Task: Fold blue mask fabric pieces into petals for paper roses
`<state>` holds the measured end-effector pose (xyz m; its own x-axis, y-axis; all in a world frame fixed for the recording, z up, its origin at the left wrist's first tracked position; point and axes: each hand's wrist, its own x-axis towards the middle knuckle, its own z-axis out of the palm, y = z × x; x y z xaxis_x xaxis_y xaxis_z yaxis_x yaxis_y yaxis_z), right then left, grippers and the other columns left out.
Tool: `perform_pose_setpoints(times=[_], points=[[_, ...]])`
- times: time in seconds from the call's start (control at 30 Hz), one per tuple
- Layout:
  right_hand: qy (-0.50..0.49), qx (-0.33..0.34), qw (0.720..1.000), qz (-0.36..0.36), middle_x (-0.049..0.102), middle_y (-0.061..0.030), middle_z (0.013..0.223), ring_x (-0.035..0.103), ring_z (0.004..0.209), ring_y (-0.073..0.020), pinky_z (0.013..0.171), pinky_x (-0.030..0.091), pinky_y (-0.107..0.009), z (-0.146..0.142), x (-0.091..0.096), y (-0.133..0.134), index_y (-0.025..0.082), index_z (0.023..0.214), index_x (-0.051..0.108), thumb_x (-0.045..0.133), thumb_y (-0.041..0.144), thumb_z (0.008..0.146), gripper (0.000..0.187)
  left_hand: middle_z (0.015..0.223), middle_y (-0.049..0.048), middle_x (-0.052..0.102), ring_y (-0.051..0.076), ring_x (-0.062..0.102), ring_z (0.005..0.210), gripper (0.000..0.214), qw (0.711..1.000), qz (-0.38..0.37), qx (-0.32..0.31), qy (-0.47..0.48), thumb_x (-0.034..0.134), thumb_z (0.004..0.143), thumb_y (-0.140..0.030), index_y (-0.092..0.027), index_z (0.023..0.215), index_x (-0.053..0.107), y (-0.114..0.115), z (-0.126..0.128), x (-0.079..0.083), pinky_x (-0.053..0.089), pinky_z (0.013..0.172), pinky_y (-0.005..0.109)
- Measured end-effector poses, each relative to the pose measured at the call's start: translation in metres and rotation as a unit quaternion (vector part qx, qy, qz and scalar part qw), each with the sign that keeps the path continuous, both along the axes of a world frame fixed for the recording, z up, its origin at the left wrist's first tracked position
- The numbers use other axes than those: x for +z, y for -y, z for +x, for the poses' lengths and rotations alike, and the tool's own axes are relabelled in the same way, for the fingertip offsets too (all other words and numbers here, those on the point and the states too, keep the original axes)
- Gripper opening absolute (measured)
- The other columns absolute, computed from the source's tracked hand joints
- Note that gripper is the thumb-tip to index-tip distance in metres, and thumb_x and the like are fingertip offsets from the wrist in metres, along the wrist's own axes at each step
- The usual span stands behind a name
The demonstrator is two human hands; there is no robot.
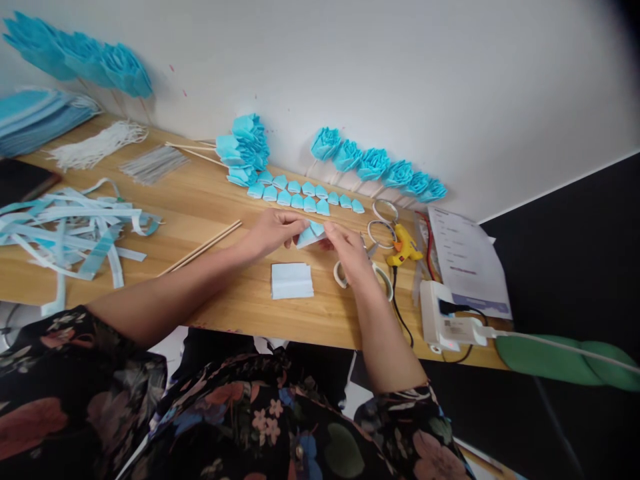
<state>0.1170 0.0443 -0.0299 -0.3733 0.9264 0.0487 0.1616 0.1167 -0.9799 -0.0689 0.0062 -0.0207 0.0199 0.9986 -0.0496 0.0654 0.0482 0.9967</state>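
Observation:
Between my two hands is a small piece of blue-and-white mask fabric (311, 235), partly folded. My left hand (275, 233) pinches its left side, with thumb and fingers closed. On the opposite edge my right hand (346, 245) grips it the same way, above a pair of scissors (383, 280) that the wrist partly covers. A stack of pale rectangular fabric pieces (292, 281) lies on the table just below. Two rows of folded blue petals (296, 201) line the table beyond my hands.
Blue fabric flowers on sticks (374, 165) lean along the wall. A yellow glue gun (404, 246), tape rings (381, 234) and a power strip (435, 313) are at right. Cut fabric strips (75, 230), wooden sticks (200, 249) and stacked masks (43, 117) lie left.

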Motion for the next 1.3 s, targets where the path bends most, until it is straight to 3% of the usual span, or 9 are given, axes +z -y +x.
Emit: perform_pose_setpoints(times=[0.2,0.5,0.77,1.3], points=[[0.011,0.026,1.0,-0.013,0.063,0.0006,0.067,0.055,0.068,-0.0152,0.068,0.047,-0.03,-0.003,0.005,0.005,0.022,0.072,0.069,0.073,0.062,0.074,0.041,0.056,-0.0012,0.057,0.008,0.048,0.051,0.027,1.0,0.021,-0.006,-0.018,0.06,0.085,-0.033,-0.015,0.066,0.066,0.001,0.0,0.0,0.036,0.05,0.022],[-0.005,0.001,1.0,-0.006,0.058,0.0025,0.065,0.052,0.067,-0.014,0.068,0.045,-0.029,-0.003,0.002,0.003,0.021,0.069,0.063,0.073,0.046,0.074,0.028,0.058,-0.0003,0.058,0.008,0.049,0.052,0.027,1.0,0.013,-0.004,-0.019,0.059,0.087,-0.029,-0.015,0.064,0.063,0.002,0.002,0.004,0.041,0.052,0.022],[0.001,-0.012,1.0,-0.008,0.064,0.001,0.072,0.056,0.07,-0.015,0.071,0.047,-0.03,-0.004,0.001,0.002,0.02,0.078,0.067,0.071,0.045,0.076,0.026,0.058,0.0005,0.059,0.008,0.05,0.051,0.024,1.0,-0.006,-0.002,-0.023,0.06,0.087,-0.029,-0.014,0.069,0.065,0.001,0.002,-0.003,0.04,0.05,0.021],[0.002,-0.009,1.0,0.002,0.062,0.0011,0.07,0.054,0.069,-0.0143,0.07,0.046,-0.029,-0.003,0.002,0.003,0.019,0.077,0.066,0.068,0.043,0.077,0.024,0.058,-0.0002,0.059,0.008,0.052,0.053,0.023,0.999,0.028,-0.018,0.026,0.065,0.086,-0.034,-0.013,0.075,0.067,-0.001,-0.001,-0.009,0.041,0.051,0.021]])
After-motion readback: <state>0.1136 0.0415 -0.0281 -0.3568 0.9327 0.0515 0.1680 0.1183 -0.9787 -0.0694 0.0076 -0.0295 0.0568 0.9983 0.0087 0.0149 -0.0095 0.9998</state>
